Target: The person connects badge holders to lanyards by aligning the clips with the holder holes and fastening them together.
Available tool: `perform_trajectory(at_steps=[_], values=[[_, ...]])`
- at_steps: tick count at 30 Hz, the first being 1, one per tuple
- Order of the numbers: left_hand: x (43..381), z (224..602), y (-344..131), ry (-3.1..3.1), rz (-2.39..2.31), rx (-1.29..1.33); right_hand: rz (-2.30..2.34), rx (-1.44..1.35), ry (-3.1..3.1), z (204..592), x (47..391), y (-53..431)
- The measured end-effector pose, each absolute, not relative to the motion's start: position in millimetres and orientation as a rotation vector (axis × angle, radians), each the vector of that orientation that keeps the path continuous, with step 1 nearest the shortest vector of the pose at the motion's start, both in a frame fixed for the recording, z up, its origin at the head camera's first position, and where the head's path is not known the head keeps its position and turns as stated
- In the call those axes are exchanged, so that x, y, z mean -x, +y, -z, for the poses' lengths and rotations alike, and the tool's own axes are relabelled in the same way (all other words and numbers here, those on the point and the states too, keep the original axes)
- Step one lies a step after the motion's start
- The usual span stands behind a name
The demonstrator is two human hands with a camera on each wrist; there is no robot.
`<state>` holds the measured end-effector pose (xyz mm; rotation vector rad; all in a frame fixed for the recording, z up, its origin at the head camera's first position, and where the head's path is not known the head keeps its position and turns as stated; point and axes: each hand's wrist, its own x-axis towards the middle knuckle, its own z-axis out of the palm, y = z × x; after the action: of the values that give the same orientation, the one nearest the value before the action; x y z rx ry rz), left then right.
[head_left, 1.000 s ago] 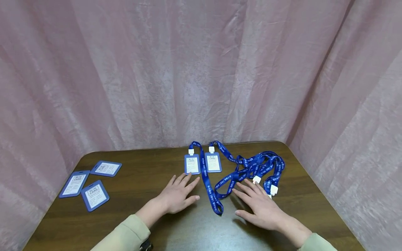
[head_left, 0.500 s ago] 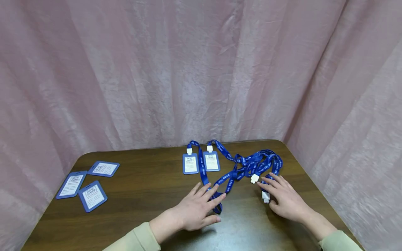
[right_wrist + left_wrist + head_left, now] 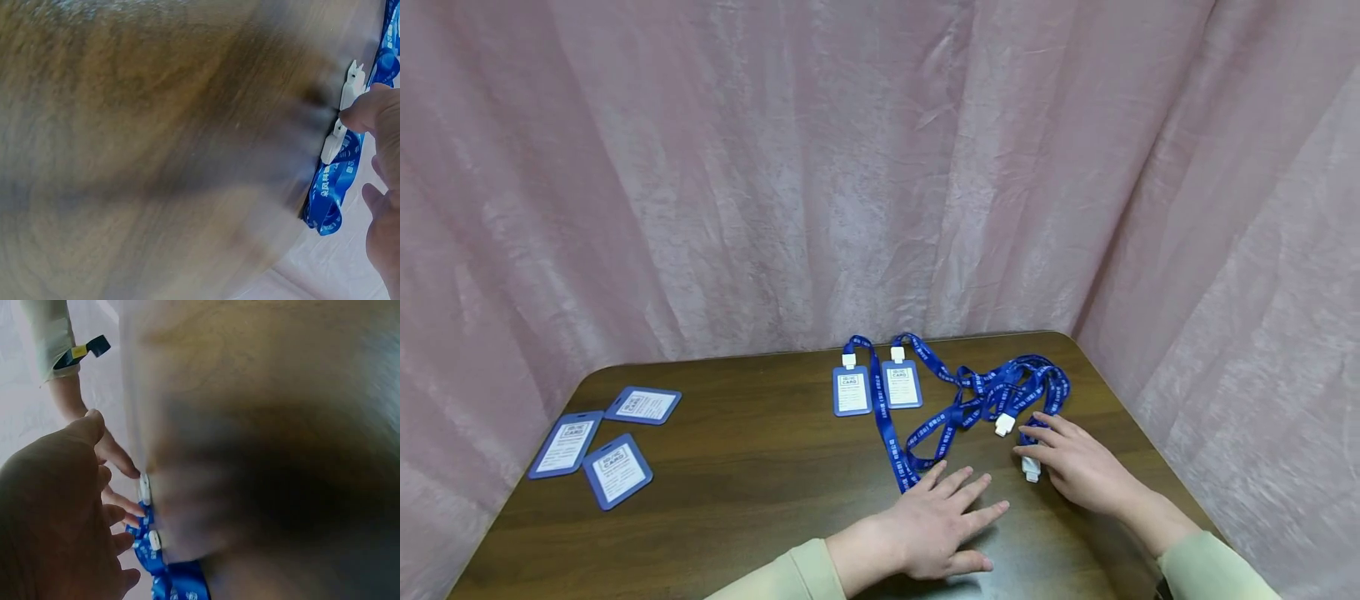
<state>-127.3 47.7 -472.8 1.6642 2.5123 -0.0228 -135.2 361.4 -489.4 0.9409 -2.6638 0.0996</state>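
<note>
My left hand (image 3: 936,523) is spread with straight fingers above the table, close to the near end of a blue printed lanyard (image 3: 886,425). My right hand (image 3: 1086,471) reaches over the pile of blue lanyards (image 3: 1000,392), its fingertips at a strap beside a white plastic clip (image 3: 1031,469). Another white clip (image 3: 1005,424) lies just left of those fingers. In the right wrist view, a fingertip is close to a white clip (image 3: 352,86); whether it touches cannot be told. Two blue badge holders, the left one (image 3: 852,392) and the right one (image 3: 902,384), lie attached to lanyards.
Three loose badge holders lie at the table's left: one sideways (image 3: 643,405), one tilted (image 3: 566,444) and a nearer one (image 3: 617,472). The brown wooden table (image 3: 737,467) ends at a pink curtain (image 3: 820,183) behind and at the right.
My left hand has moved right, past the lanyard's near end. My right hand has moved right from the middle to the strap and clip in the pile. The attached badge holders stay put.
</note>
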Motion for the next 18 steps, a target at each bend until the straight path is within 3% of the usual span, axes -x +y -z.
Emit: perform_trajectory(at_steps=[11,18], values=[[120,481,59,2.534,0.114,-1.625,0.122,-1.114,-2.600,490,147,357],[122,482,55,2.527,0.061,-1.606,-0.099,-1.061,-2.631,492,150,348]])
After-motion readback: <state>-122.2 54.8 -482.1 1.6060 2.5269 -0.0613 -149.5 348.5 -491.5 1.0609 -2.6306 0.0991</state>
